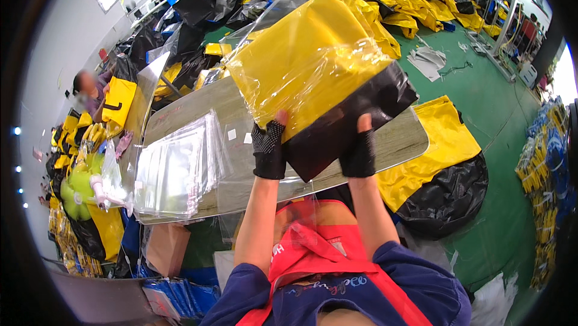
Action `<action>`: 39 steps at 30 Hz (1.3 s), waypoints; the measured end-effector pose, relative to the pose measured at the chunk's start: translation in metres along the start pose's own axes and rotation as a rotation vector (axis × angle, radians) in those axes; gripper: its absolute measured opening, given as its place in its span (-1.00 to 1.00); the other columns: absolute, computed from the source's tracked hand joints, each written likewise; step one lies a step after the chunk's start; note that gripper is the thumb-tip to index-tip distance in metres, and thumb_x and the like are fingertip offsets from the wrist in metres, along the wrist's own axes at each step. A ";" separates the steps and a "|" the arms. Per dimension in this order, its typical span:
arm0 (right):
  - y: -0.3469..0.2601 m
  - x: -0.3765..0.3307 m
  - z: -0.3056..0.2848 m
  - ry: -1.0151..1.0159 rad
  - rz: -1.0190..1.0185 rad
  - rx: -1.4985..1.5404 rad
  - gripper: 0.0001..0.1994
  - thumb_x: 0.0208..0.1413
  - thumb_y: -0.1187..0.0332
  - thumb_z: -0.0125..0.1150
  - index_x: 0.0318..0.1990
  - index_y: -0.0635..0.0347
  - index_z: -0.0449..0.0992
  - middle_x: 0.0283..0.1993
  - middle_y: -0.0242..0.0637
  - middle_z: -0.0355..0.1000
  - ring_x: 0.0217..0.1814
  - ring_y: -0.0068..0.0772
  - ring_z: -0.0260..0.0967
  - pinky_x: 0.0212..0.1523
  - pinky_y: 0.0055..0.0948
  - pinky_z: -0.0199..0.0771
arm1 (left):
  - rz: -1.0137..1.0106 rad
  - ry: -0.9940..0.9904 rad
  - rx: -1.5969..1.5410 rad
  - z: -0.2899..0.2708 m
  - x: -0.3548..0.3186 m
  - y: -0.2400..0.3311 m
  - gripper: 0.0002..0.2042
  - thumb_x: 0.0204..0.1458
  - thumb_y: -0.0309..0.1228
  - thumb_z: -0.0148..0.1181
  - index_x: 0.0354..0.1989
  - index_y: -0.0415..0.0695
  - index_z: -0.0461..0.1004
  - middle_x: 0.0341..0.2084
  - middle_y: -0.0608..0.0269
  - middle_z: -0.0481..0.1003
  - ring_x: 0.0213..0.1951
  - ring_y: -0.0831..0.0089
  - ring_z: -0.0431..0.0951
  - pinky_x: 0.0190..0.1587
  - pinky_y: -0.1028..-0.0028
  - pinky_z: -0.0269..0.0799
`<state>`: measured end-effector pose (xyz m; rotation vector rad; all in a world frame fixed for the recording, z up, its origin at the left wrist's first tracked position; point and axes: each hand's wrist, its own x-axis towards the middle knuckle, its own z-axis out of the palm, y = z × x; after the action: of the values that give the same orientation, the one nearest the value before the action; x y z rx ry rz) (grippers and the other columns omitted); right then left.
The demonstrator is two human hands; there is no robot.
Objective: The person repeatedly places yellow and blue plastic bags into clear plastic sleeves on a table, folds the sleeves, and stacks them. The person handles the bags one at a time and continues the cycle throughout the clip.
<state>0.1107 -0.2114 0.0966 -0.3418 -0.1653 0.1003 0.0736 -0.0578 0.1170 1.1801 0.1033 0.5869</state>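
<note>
A folded yellow and black bag (313, 61) sits partly inside a clear plastic sleeve (283, 7), lifted above the wooden table (403, 139). My left hand (268, 150), in a black fingerless glove, grips the bag's lower left edge. My right hand (360, 151), gloved the same way, grips its black lower end. The sleeve covers the yellow upper part, and the black end sticks out toward me.
A stack of clear plastic sleeves (171, 172) lies on the table's left. Yellow and black bags (442, 163) are heaped on the green floor at the right and far behind. Another person (90, 88) handles a yellow bag at the left. Blue packets (545, 169) pile at the far right.
</note>
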 end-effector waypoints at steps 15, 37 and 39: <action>0.024 -0.002 0.001 0.193 0.050 -0.225 -0.36 0.18 -0.15 -0.06 0.23 0.16 0.20 0.19 -0.24 0.27 0.19 -0.20 0.22 0.22 -0.23 0.18 | 0.149 -0.022 0.073 0.013 -0.023 0.011 -0.66 0.04 -0.40 0.20 -0.01 -0.25 0.39 -0.20 0.14 0.53 -0.27 0.40 0.51 -0.18 0.39 0.44; -0.077 0.005 -0.022 -0.716 0.195 -1.345 -0.41 -0.16 0.38 0.42 0.08 0.22 0.33 0.00 -0.16 0.37 0.10 -0.30 0.29 0.10 -0.36 0.28 | 0.756 -0.825 1.134 0.029 -0.013 0.042 -0.46 -0.23 -0.05 0.38 -0.04 -0.01 0.50 -0.36 0.18 0.53 -0.31 0.17 0.53 -0.26 0.30 0.42; -0.060 0.000 -0.047 -0.816 0.025 -1.109 -0.49 -0.09 0.39 0.26 0.08 0.28 0.33 0.04 -0.17 0.37 0.11 -0.26 0.30 0.16 -0.33 0.24 | 0.915 -0.848 0.999 0.069 -0.033 0.034 -0.59 -0.15 -0.10 0.30 -0.13 -0.01 0.50 -0.41 0.16 0.52 -0.32 0.17 0.53 -0.29 0.28 0.44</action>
<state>0.1232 -0.2825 0.0734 -1.4033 -1.0416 0.1633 0.0587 -0.1228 0.1668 2.3873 -1.0265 0.7899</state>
